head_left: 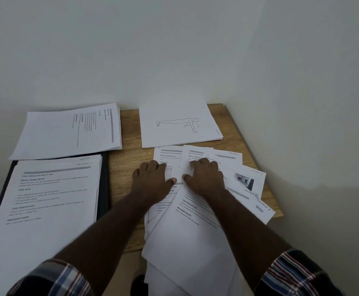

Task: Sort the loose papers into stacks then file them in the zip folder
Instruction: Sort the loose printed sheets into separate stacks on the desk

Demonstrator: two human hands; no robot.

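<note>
Papers: loose papers [195,210], white printed sheets fanned askew on the worktop's [129,167] right half.
Hands: left hand [150,180] and right hand [204,178] press flat on them, fingers [153,165] spread.
Stacks: three tidy stacks [52,195]; the near-left one lies on the dark zip folder [104,189].

Wooden table [129,133] in a corner of white walls [174,50]

Left hand [150,180] flat, right hand [204,178] seemingly flat
</note>
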